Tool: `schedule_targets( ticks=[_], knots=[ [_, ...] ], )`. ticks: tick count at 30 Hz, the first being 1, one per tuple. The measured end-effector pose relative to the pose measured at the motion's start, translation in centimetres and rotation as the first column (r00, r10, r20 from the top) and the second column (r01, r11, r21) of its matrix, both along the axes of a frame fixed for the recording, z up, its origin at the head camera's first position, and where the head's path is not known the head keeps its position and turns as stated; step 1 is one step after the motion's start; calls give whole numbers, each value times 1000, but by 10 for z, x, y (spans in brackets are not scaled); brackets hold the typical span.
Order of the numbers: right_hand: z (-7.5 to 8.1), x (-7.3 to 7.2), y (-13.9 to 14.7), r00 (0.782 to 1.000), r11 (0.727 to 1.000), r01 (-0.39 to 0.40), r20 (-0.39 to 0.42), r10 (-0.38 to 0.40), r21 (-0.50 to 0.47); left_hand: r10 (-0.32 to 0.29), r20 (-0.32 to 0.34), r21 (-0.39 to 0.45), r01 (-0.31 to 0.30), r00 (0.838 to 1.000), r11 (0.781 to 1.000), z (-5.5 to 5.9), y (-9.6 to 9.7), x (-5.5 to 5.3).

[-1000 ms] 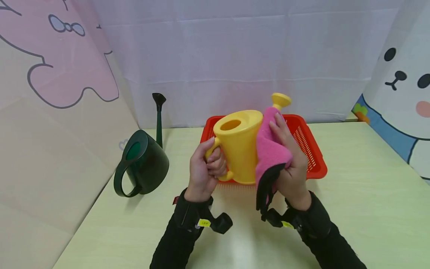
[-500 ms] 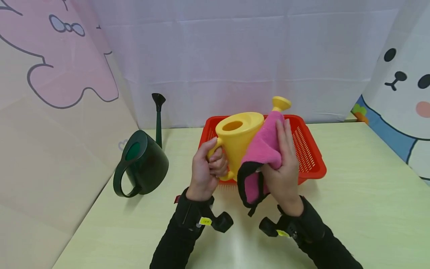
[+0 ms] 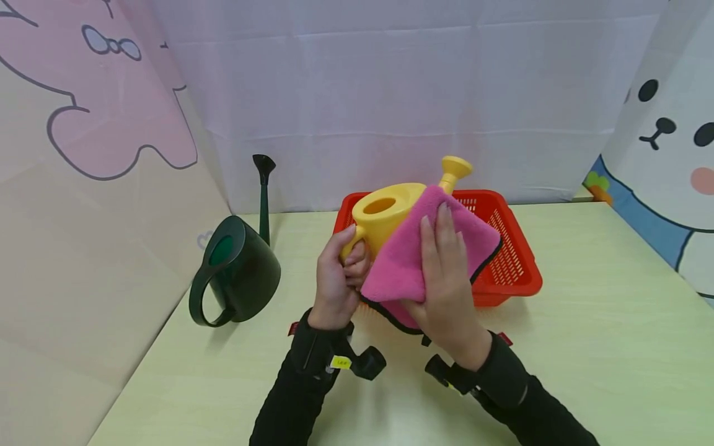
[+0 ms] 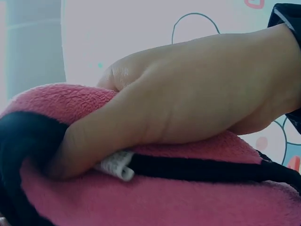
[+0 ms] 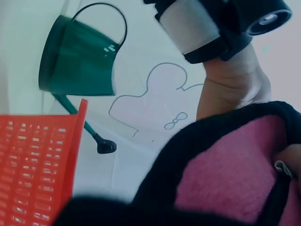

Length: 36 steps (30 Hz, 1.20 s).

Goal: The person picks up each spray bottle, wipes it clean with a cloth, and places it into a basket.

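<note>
My left hand (image 3: 338,282) grips the handle of a yellow watering can (image 3: 385,214), tilted above a red basket. A pink cloth (image 3: 398,266) with black edging covers the can's front side and lower spout; the rose at the tip stays visible. My right hand (image 3: 449,297) holds this cloth against the can, fingers laid straight over it. In the left wrist view, the thumb of the right hand (image 4: 188,94) hooks over a fold of the cloth (image 4: 188,202) beside a white tag. In the right wrist view, the cloth (image 5: 230,174) hides the can.
A red perforated basket (image 3: 510,260) stands behind the hands on the pale wooden table (image 3: 602,322). To the left, a dark green watering can (image 3: 251,279) sits tilted, spout upward. White and cartoon-printed sheets (image 3: 390,93) wall in the table's back and sides.
My right hand has slid leftward with the cloth, from the spout side across the can's body. The cloth has spread out wider. The left hand keeps its grip nearly in place.
</note>
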State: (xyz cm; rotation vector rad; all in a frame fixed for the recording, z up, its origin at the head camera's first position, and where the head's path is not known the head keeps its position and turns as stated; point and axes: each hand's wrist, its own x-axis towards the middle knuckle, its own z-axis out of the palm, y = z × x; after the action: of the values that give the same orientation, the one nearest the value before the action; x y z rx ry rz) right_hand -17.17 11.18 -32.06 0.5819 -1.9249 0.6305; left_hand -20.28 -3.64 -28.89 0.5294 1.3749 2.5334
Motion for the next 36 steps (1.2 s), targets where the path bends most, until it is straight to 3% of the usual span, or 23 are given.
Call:
schedule_targets(
  ticks=[5,9,13,17,19,23,27,30,33,35,36],
  knots=[
    [-1,3,-3,1000,985,-8,-28,13,173,-44,60,68,40,997,997,1,-1,0],
    [1,7,-5,999,941,-16,-36,30,339,-103,117,134,87,988,987,2,-1,-1],
    [4,8,-7,998,918,-18,-42,38,395,-124,116,148,106,986,983,2,0,0],
    [5,4,-3,993,959,-91,-42,106,270,-137,91,148,122,986,981,2,-1,0],
    [5,1,0,989,976,-134,-32,142,174,-117,74,109,109,990,988,2,-1,0],
    [7,-4,9,972,972,-234,15,234,-37,-71,34,17,71,997,997,2,-2,1],
    [10,-10,18,930,909,-350,36,366,-226,-80,4,11,80,997,997,3,-3,1],
    [13,-11,24,875,828,-428,66,480,-362,-97,-15,21,98,995,995,4,-5,3],
    [16,-9,28,819,756,-455,113,563,-471,-104,-29,17,104,994,994,6,-6,5],
    [17,-8,29,806,745,-454,132,577,-489,-102,-30,13,102,994,995,6,-6,6],
    [16,-8,28,812,753,-449,132,569,-481,-98,-27,12,99,995,995,6,-6,7]
  ],
)
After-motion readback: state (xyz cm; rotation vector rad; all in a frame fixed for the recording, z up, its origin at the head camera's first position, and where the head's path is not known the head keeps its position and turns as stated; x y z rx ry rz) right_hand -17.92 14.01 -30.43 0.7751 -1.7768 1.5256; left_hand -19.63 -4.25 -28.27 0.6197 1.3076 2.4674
